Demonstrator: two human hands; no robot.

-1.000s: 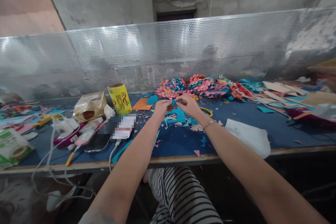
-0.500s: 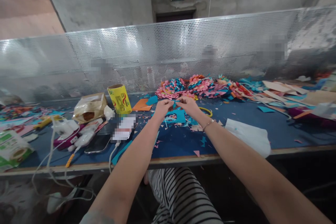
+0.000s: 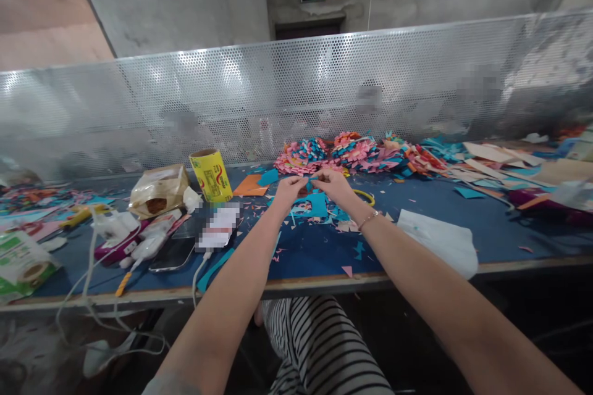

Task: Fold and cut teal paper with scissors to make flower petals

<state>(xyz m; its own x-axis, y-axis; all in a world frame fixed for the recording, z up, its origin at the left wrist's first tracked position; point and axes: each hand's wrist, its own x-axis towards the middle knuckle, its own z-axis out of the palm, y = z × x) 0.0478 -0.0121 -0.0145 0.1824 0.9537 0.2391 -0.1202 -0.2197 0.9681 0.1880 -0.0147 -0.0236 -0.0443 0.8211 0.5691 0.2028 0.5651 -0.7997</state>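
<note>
Above the table's middle, my left hand (image 3: 289, 191) and my right hand (image 3: 333, 185) face each other, fingertips pinched on a small blue paper piece (image 3: 310, 184). Its exact shape is too small to make out. Under them lies a blue sheet with cut edges (image 3: 317, 205), among small pink and blue scraps. A yellow ring-shaped thing (image 3: 368, 197) lies just right of my right hand, partly hidden by it. Behind the hands is a heap of pink, blue and orange paper bundles (image 3: 301, 157).
On the left stand a yellow tin (image 3: 210, 176) and a brown bag (image 3: 160, 188), with a phone (image 3: 173, 254), cables and a yellow-handled tool (image 3: 83, 216) nearby. A white sheet (image 3: 438, 241) overhangs the front edge at right. A perforated metal screen (image 3: 296, 99) closes the back.
Both hands stay in nearly the same place, with the fingertips shifting slightly around the blue paper. Nothing else visibly moves.
</note>
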